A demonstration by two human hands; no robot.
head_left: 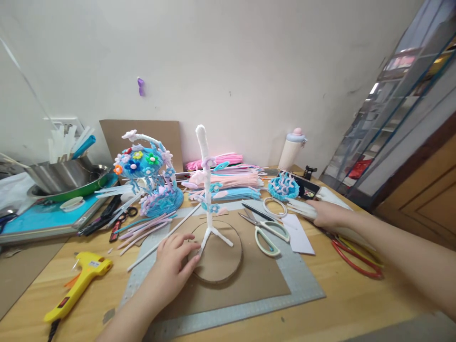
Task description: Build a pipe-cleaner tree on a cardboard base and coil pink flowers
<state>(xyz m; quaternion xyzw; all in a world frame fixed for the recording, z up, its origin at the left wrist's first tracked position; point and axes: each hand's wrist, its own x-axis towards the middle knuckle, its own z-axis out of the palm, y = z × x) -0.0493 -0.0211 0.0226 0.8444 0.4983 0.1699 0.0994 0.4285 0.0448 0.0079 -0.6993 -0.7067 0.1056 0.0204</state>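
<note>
My left hand rests at the left edge of a round cardboard disc, its fingers apart and touching or close to one foot of a white stand. That stand is upright on the disc, wrapped in white and decorated with pink and blue flowers. At the right, my right hand is closed round a bundle of white sticks. Green-handled scissors lie open between the disc and a white card. A white ring lies behind the scissors.
A yellow glue gun lies at the left. Behind stand a flowered blue ornament, pipe cleaner bundles and a bottle. Red-handled pliers lie under my right forearm. A metal bowl sits at the far left.
</note>
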